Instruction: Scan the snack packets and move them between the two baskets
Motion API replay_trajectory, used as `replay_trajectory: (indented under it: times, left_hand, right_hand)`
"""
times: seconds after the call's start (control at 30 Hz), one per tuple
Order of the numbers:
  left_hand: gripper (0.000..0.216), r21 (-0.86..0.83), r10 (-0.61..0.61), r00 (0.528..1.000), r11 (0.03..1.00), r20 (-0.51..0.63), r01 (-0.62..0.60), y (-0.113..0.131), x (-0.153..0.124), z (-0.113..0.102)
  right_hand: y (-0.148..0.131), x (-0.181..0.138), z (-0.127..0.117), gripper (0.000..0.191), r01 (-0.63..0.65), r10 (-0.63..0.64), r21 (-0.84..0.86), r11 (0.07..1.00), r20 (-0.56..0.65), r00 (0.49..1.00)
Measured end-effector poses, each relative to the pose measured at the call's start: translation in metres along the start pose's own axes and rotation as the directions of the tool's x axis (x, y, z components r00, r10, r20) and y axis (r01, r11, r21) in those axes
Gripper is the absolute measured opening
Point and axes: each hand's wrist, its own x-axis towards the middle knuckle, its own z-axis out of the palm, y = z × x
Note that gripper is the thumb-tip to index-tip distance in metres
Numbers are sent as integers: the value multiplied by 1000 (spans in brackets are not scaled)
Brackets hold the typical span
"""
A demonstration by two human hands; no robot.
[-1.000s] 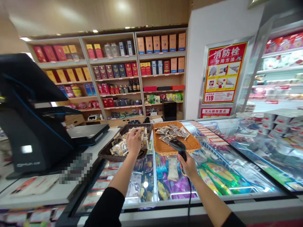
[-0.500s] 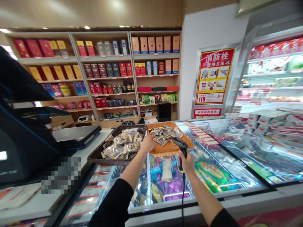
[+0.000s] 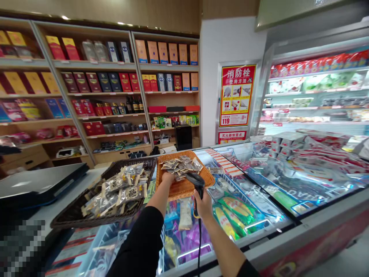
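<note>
My left hand (image 3: 168, 179) reaches into the orange wicker basket (image 3: 184, 189), fingers curled on a small snack packet (image 3: 176, 174) at the near edge of the pile. My right hand (image 3: 203, 204) is closed round the grip of a black barcode scanner (image 3: 196, 180), whose head hangs just over the basket's near rim and beside my left hand. Its cable (image 3: 198, 246) drops toward me. To the left, a dark woven basket (image 3: 72, 215) holds several clear packets (image 3: 115, 190).
Both baskets rest on a glass-topped chest freezer (image 3: 259, 200) full of frozen goods. A black flat device (image 3: 37, 184) lies on the counter at left. Wall shelves (image 3: 115, 96) of boxes stand behind, a red poster (image 3: 236, 95) and an open cooler (image 3: 317, 96) at right.
My left hand left the dark basket and moved right into the orange basket. The view swung right, so the black checkout screen slid out of frame. The scanner stayed in my right hand.
</note>
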Motion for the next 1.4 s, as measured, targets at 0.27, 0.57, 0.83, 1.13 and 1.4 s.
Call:
replay_trajectory:
  times: [0.27,0.57,0.83,1.13,1.4]
  left_hand:
    - [23,-60,-9,1000,998,9,10,-10,-39,-49]
    - [45,-180,252,963,947,-98,-266,-21,-61,-49]
    - [46,-135,246,956,954,-163,-268,-19,-63,-48]
    - [43,-128,248,948,953,-202,-276,-16,-66,-45]
    - [42,462,584,792,760,-177,-456,17,-117,-91]
  right_hand:
    - [-5,-15,5,30,9,0,-48,999,176,984]
    - [-18,-35,1,27,199,-128,-280,939,254,959]
    - [-21,-35,-1,25,213,-134,-316,925,253,958]
    - [-20,-34,-1,25,162,-102,-261,952,231,968]
    - [-14,-34,-1,33,44,-27,-80,996,207,978]
